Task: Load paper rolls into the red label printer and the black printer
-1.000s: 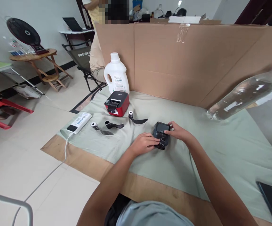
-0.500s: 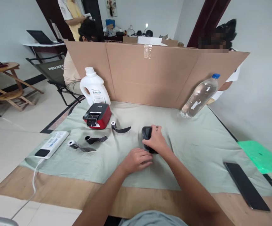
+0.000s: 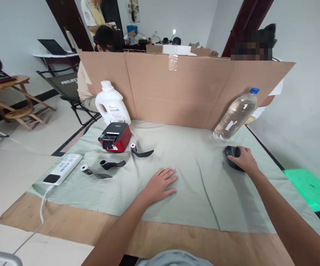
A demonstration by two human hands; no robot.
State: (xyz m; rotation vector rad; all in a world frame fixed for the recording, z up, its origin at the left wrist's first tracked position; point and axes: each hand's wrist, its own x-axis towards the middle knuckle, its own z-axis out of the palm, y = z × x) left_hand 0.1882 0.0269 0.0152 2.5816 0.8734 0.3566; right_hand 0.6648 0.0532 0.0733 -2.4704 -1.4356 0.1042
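Observation:
My right hand [image 3: 245,159] is at the right side of the cloth, its fingers wrapped over a small black box-shaped device [image 3: 232,152]. The hand hides part of this device, and its exact kind does not show. Palm down, my left hand [image 3: 161,184] lies flat on the pale green cloth [image 3: 187,207] with its fingers spread. Left of it are three small rolls of black strip: one roll [image 3: 86,170] nearest me, a second roll [image 3: 104,164] beyond it, and a third roll [image 3: 133,147] near the red and black label printer [image 3: 116,136].
A white jug [image 3: 112,105] stands behind the printer. A clear bottle with a blue cap [image 3: 234,116] leans against the cardboard screen [image 3: 176,88]. On the left lies a white power strip [image 3: 63,169] with its cord. Other people sit behind the screen; a green stool [image 3: 311,188] is at right.
My right hand has carried the black device from the middle to the right side of the cloth. My left hand has flattened and spread its fingers. The phone at right is now out of sight.

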